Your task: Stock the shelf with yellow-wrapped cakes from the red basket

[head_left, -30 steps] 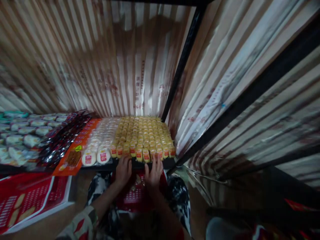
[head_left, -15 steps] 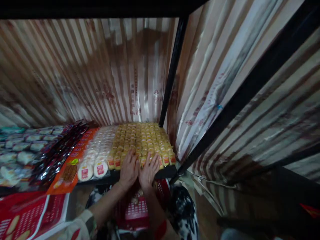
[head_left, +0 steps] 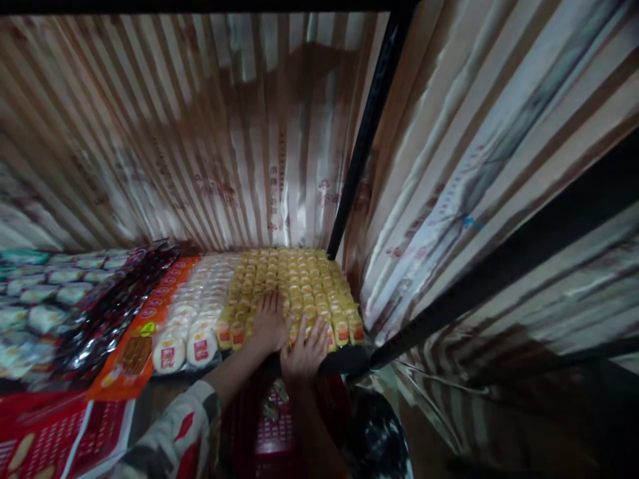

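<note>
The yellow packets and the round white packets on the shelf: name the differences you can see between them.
Colour: the yellow packets are golden; the round white packets are pale.
Size: each yellow one looks narrower than a white one.
Hands: the left hand and right hand lie over the yellow packets, neither over the white.
Shared: reddish front labels, neat rows.
</note>
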Motion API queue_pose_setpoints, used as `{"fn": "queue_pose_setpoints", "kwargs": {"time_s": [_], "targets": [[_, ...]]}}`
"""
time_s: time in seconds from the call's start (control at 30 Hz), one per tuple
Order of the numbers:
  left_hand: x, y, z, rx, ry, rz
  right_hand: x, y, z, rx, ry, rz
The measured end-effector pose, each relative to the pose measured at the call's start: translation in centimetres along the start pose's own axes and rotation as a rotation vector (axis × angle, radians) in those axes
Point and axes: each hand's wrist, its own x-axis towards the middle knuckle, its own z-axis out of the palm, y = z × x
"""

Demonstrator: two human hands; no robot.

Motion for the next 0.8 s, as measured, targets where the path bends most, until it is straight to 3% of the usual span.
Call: {"fn": "queue_pose_setpoints", "kwargs": {"time_s": [0.13, 0.33, 0.43, 0.6, 0.8], "targets": [[0.8, 0.2, -0.1, 0.026, 0.118, 0.041, 0.0, 0.1, 0.1, -0.007, 0.004, -0.006], [2.5, 0.1, 0.8, 0.036, -0.061, 0.012, -0.1, 0.1, 0.1, -0.002, -0.008, -0.009], [2.8, 0.5, 0.4, 0.031, -0.092, -0.020, -0.1, 0.0, -0.1, 0.000, -0.017, 0.001], [3.6, 1.2, -0.5, 0.022, -0.015, -0.024, 0.1, -0.2, -0.5, 0.003, -0.019, 0.004], [5.0, 0.3, 1.3, -0.009, 0.015, 0.018, 0.1, -0.1, -0.7, -0.007, -0.038, -0.001]]}}
